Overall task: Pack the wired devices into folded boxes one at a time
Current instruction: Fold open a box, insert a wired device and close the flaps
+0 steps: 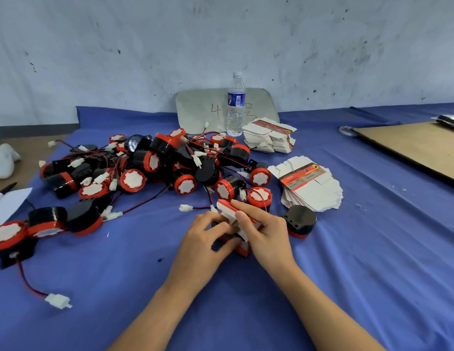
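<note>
Wired devices [150,163], black-and-red drums w/ white faces, thin leads & white plugs, lie heaped on the blue cloth [347,274] at ctr-left, a few strays nearer the L edge. Just in front of the heap, mid-frame, both hands work one small red-and-white box [226,211]. Left hand [203,241] grips its L side: fingers curled over the top, thumb pressed on the near face. Right hand [266,231] holds the R side, index finger laid along a raised white flap, other fingers curled round the box. So the box sits btwn the two hands, touching both, resting on or just above the cloth. Step in hand looks like shaping or closing a box; can't tell if a device is already inside, since the hands hide the opening. Just R of the right hand stands a lone device [299,221], prob. the handiest next pick. Behind it lies a fanned stack of flat box blanks [312,188]. Next move likely needs flaps tucked w/o trapping a lead.
</note>
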`<state>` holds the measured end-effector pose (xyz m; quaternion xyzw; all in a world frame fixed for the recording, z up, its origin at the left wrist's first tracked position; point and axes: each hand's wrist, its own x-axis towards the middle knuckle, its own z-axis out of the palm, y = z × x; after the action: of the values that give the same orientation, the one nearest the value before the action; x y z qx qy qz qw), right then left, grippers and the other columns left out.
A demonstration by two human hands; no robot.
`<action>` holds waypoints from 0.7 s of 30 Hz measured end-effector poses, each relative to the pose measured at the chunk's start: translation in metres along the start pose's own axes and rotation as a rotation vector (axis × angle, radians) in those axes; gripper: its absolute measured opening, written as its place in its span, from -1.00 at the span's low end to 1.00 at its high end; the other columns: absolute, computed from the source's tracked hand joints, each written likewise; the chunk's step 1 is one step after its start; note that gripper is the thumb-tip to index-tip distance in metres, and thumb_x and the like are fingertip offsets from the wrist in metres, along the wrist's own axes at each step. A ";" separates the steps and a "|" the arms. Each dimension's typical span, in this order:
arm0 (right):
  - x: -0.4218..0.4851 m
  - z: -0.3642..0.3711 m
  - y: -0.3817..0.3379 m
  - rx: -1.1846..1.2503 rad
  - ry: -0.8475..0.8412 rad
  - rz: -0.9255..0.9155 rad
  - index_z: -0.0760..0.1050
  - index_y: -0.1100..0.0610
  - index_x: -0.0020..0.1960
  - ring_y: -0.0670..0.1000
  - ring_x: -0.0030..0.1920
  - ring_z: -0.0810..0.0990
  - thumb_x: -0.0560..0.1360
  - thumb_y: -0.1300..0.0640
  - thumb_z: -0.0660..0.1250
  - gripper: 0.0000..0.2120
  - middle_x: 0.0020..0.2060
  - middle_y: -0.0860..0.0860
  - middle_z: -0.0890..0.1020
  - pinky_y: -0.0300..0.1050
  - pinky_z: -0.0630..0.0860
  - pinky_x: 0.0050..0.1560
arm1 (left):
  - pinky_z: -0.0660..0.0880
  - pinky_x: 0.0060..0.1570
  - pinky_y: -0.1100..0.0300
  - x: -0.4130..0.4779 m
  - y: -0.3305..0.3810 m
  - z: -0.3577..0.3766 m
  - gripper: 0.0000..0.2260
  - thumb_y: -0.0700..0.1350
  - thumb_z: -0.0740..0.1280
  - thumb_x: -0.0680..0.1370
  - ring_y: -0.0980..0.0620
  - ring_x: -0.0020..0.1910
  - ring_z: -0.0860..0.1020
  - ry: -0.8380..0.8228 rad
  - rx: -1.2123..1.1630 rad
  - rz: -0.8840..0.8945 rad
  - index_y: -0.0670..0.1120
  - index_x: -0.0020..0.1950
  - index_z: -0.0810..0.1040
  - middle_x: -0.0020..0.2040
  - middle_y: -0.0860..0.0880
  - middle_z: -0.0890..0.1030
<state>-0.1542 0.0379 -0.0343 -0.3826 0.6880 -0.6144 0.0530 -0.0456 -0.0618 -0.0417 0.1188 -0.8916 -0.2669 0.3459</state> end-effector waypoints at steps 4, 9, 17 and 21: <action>-0.003 -0.003 0.002 -0.149 -0.086 -0.027 0.63 -0.04 0.16 -0.24 0.26 0.50 0.53 0.16 0.38 -0.76 0.15 -0.20 0.62 -0.15 0.44 0.32 | 0.43 -0.07 0.45 0.002 -0.003 -0.003 -0.84 -0.24 0.51 0.42 0.21 -0.07 0.52 0.163 -0.152 -0.070 -0.01 -0.12 0.61 -0.09 0.13 0.50; -0.004 -0.003 0.000 -0.305 -0.083 -0.101 0.63 0.02 0.17 -0.18 0.29 0.49 0.50 0.17 0.41 -0.75 0.18 -0.11 0.62 -0.17 0.40 0.35 | 0.40 -0.06 0.49 0.003 -0.007 -0.003 -0.63 -0.24 0.53 0.40 0.20 -0.02 0.51 0.232 -0.228 -0.203 0.15 -0.06 0.44 -0.07 0.06 0.52; -0.007 0.004 0.001 -0.455 0.029 -0.320 0.66 0.12 0.12 0.04 0.20 0.60 0.46 0.27 0.44 -0.75 0.12 0.02 0.66 -0.06 0.51 0.23 | 0.49 -0.10 0.44 0.002 -0.011 -0.002 -0.70 -0.23 0.48 0.46 0.19 0.00 0.57 0.182 -0.393 -0.320 0.11 0.03 0.52 -0.09 0.04 0.57; -0.006 0.006 0.002 -0.463 0.031 -0.310 0.68 0.13 0.09 0.05 0.20 0.61 0.43 0.26 0.48 -0.76 0.10 0.02 0.67 -0.05 0.53 0.22 | 0.48 -0.12 0.46 0.004 -0.011 -0.001 -0.77 -0.23 0.45 0.48 0.22 -0.02 0.56 0.182 -0.405 -0.337 0.04 0.04 0.57 -0.07 0.02 0.57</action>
<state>-0.1472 0.0365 -0.0401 -0.4756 0.7440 -0.4475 -0.1411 -0.0471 -0.0730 -0.0448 0.2173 -0.7529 -0.4819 0.3919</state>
